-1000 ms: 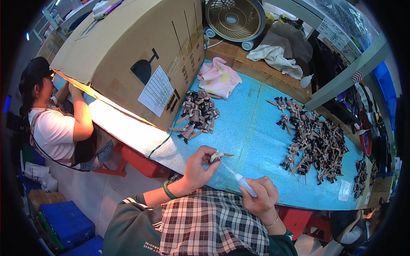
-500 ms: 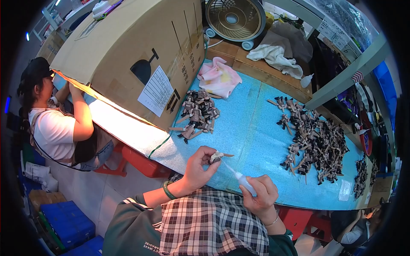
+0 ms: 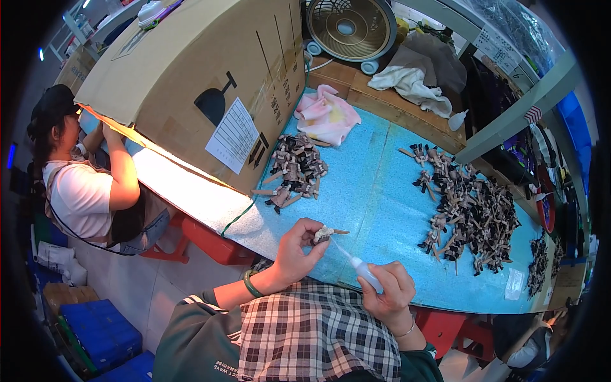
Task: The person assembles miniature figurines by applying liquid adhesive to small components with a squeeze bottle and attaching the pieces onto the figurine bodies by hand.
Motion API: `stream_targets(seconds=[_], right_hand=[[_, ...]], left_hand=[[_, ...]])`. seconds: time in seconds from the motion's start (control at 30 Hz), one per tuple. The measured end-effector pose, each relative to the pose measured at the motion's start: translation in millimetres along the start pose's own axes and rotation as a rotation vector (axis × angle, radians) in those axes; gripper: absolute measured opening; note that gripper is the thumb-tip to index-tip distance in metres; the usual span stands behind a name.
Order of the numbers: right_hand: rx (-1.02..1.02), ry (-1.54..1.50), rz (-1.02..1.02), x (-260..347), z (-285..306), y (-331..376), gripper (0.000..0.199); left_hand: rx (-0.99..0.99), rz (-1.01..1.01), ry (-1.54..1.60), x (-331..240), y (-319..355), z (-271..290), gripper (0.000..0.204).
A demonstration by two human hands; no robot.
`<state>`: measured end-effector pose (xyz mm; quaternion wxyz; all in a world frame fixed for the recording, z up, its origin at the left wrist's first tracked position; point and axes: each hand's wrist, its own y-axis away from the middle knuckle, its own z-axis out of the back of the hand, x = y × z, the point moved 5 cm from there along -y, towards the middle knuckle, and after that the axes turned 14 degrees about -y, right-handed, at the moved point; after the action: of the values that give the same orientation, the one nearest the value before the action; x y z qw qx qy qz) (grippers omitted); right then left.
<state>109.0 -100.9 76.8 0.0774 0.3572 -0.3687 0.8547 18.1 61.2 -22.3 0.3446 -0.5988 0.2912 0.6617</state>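
Observation:
My left hand [image 3: 296, 253] is closed around a small figurine [image 3: 323, 235], pinched between thumb and fingers. The figurine has a pale top, a darker body and a thin brown piece sticking out to the right. Wrapped in the fingers of my right hand [image 3: 391, 290] is a small white squeeze bottle [image 3: 365, 272] with a long thin nozzle. Its nozzle tip points up and left, right beside the figurine; I cannot tell whether they touch. Both hands are over the near edge of the blue-covered table [image 3: 356, 210].
A pile of similar figurines [image 3: 296, 169] lies beside a large cardboard box [image 3: 210, 83]. A bigger heap of figurines [image 3: 474, 213] spreads at the right. Behind are a pink cloth [image 3: 326, 114], a fan [image 3: 350, 28] and another white bottle [image 3: 457, 120]. A co-worker [image 3: 89, 184] sits at left.
Almost nothing differs. Both hands keep nearly the same place, with the figurine and the bottle still held.

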Motion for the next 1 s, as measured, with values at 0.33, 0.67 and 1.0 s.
stream_targets(seconds=[0.33,0.67,1.0], right_hand=[[0.006,-0.018,0.023,1.2,-0.7,1.5,0.032],[-0.004,-0.002,-0.005,1.1,0.1,-0.3,0.032],[0.008,-0.006,0.003,0.4,-0.1,-1.5,0.032]], left_hand=[[0.006,0.009,-0.011,1.8,0.5,-0.9,0.027],[0.006,-0.002,-0.019,2.8,1.0,1.0,0.027],[0.001,0.001,-0.015,0.8,-0.5,0.8,0.025]])
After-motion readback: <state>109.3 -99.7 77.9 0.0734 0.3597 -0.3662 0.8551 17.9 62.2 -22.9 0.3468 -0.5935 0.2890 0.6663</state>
